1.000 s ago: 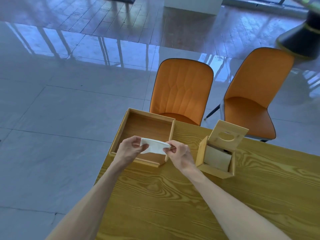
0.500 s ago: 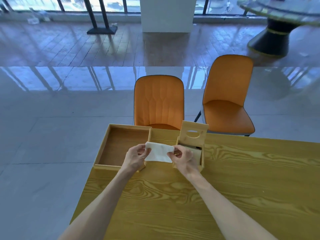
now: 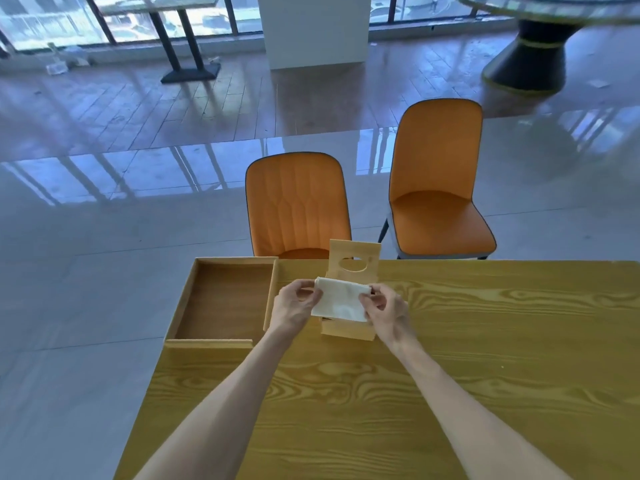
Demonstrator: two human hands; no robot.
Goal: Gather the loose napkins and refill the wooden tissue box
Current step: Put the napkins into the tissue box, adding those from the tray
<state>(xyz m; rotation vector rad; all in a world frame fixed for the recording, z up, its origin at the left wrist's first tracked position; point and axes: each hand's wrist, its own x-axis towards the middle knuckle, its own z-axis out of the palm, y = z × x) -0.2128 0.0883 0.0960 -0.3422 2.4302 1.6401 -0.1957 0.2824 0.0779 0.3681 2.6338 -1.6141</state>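
A folded white napkin (image 3: 341,300) is stretched between my two hands. My left hand (image 3: 294,306) pinches its left edge and my right hand (image 3: 386,310) pinches its right edge. The napkin hovers right over the wooden tissue box (image 3: 347,331), hiding the box's opening. The box's lid (image 3: 354,260), with an oval slot, stands tipped up behind the napkin.
A shallow wooden tray (image 3: 221,299) with nothing in it sits at the table's left corner, beside my left hand. The yellow wood-grain table (image 3: 485,358) spreads to the right. Two orange chairs (image 3: 298,206) (image 3: 438,181) stand beyond the far edge.
Both hands have carried the napkin from in front of the tray rightward to above the tissue box. The head view has also swung upward and to the right.
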